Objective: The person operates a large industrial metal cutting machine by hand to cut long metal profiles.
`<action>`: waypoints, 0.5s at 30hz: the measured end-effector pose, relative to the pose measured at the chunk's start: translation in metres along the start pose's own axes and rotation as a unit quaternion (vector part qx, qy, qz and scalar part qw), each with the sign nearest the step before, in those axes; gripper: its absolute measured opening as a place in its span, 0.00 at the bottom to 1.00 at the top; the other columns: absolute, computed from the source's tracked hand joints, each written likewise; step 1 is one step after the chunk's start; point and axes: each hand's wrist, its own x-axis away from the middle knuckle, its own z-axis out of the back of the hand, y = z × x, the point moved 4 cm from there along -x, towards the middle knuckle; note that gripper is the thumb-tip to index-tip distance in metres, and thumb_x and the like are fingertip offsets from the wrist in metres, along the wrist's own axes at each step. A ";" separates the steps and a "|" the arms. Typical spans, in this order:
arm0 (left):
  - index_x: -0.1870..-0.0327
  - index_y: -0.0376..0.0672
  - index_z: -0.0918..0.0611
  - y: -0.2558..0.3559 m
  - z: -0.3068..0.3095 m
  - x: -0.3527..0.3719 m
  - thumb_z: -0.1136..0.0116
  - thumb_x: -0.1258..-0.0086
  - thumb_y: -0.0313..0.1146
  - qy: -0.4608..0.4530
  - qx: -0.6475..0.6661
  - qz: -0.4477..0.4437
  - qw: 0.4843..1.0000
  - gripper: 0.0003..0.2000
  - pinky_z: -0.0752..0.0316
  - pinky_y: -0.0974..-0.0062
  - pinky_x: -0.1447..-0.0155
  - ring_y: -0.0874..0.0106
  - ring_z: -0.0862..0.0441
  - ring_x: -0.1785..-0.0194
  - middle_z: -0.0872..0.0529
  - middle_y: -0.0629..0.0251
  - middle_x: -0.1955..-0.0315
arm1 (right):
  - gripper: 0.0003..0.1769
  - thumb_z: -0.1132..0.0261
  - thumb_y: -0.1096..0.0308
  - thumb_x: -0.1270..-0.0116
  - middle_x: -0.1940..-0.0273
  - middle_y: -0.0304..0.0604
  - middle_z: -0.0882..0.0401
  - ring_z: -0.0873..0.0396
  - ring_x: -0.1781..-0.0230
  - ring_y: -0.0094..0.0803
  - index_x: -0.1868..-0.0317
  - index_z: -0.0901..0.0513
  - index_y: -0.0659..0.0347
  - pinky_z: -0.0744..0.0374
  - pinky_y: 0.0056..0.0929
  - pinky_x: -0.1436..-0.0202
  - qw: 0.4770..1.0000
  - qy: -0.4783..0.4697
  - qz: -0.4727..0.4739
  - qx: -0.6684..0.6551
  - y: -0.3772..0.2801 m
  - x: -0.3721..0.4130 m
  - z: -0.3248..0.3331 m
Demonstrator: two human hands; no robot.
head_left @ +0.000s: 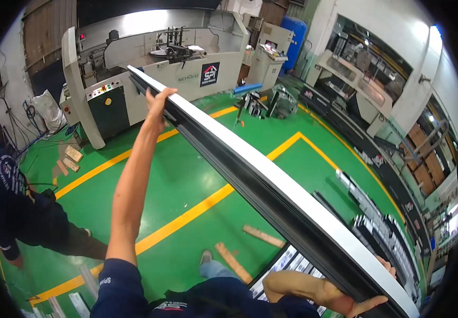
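A long aluminium profile (271,172), white on top and black and grooved along its side, runs diagonally across the view. My left hand (159,108) grips it near its far end, fingers wrapped around it with the arm stretched forward. Close to my body, at lower right, my right hand (358,301) holds the near part, thumb on the black side and fingertips over the white face. The profile is raised above the green floor, and its nearest end runs toward the lower right edge of the view.
A large machine (186,79) with a control panel (107,103) stands ahead. At left, a person (14,199) in dark clothes bends down. Wooden blocks (72,155) and wood strips (234,262) lie on the floor. Stacked metal profiles (388,244) sit at right, near a long machine bed (369,151).
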 end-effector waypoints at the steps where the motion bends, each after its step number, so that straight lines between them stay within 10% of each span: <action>1: 0.39 0.40 0.27 -0.015 -0.018 -0.031 0.30 0.46 0.47 -0.041 0.082 0.068 0.993 0.34 0.25 0.48 0.42 0.60 0.20 0.47 0.21 0.55 0.45 | 0.29 0.43 0.50 0.22 0.47 0.59 0.22 0.20 0.52 0.44 0.38 0.26 0.71 0.19 0.40 0.46 0.998 0.032 0.035 0.050 0.030 -0.006 -0.007; 7: 0.59 0.46 0.18 0.011 -0.146 -0.162 0.30 0.43 0.44 -0.091 0.229 0.141 0.959 0.16 0.16 0.60 0.53 0.65 0.16 0.65 0.15 0.67 0.69 | 0.33 0.42 0.54 0.24 0.40 0.70 0.24 0.22 0.38 0.55 0.41 0.25 0.85 0.25 0.51 0.28 0.984 0.111 0.063 0.121 0.197 -0.061 -0.084; 12: 0.63 0.45 0.19 -0.050 -0.226 -0.321 0.34 0.41 0.42 -0.141 0.340 0.109 0.923 0.13 0.17 0.60 0.55 0.64 0.15 0.67 0.15 0.63 0.70 | 0.26 0.27 0.42 0.36 0.52 0.45 0.15 0.18 0.54 0.38 0.51 0.14 0.56 0.17 0.43 0.50 0.979 -0.006 0.200 0.047 0.246 -0.141 -0.075; 15: 0.68 0.46 0.20 -0.111 -0.255 -0.375 0.34 0.40 0.42 -0.170 0.366 0.162 0.901 0.10 0.15 0.61 0.60 0.65 0.16 0.72 0.16 0.65 0.74 | 0.26 0.27 0.43 0.36 0.52 0.45 0.15 0.18 0.54 0.38 0.51 0.14 0.55 0.17 0.43 0.50 0.972 0.010 0.218 0.083 0.316 -0.109 -0.078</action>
